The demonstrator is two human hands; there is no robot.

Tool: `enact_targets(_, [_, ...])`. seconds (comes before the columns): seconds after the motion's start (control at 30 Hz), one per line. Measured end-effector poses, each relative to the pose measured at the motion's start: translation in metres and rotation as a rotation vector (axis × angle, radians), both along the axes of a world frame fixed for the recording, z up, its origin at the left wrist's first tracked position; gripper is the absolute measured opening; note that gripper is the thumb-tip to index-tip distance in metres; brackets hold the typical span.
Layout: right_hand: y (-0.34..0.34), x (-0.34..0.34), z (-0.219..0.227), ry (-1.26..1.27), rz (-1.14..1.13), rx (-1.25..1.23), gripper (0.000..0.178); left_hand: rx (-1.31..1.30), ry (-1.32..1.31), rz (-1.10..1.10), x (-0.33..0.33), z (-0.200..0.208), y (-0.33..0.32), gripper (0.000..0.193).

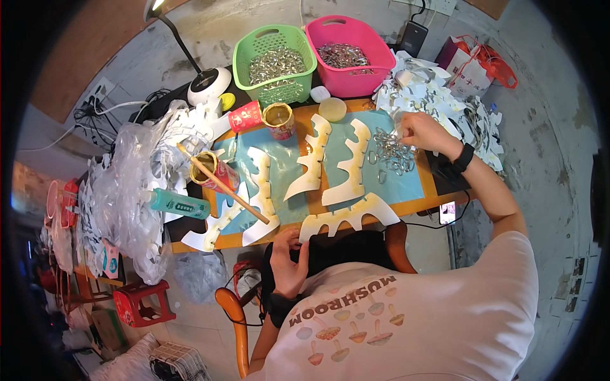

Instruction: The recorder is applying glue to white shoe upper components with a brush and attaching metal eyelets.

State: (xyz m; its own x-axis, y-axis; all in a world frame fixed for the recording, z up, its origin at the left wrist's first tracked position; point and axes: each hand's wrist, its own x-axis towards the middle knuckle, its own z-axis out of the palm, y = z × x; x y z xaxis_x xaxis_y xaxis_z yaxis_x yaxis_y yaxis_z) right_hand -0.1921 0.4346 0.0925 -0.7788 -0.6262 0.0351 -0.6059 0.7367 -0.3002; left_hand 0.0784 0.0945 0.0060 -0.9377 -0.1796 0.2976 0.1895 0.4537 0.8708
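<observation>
At the table's front edge lies a white scalloped cut piece (348,218) with yellowish smears along its notches. My left hand (289,265) is closed at its left end, thumb and fingers about the corner. Farther right, my right hand (427,134) is pinched just over a loose heap of silvery metal rings (395,154); whatever is between its fingertips is too small to make out. Similar white pieces lie on the blue mat (289,166), among them one left of centre (262,184), one in the middle (313,159) and one to its right (354,164).
Behind stand a green basket (274,92) and a pink basket (346,82) of metal parts. Two open cans, one at the back (279,130) and one left (227,178) beneath a wooden stick (222,184), neighbour a teal bottle (181,204). White scraps (416,86) pile up back right.
</observation>
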Motion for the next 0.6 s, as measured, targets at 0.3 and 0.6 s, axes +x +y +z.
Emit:
enact_targets(0.3, [-0.01,-0.029,0.021,0.127,-0.064,-0.166,0.014,-0.072,0.016,0.001,-0.003,0.0,0.0,0.034])
enact_targets(0.6, [-0.091,-0.176,0.043,0.188,0.049,-0.127,0.022,-0.062,-0.107,-0.03,-0.009,0.006,-0.002,0.033])
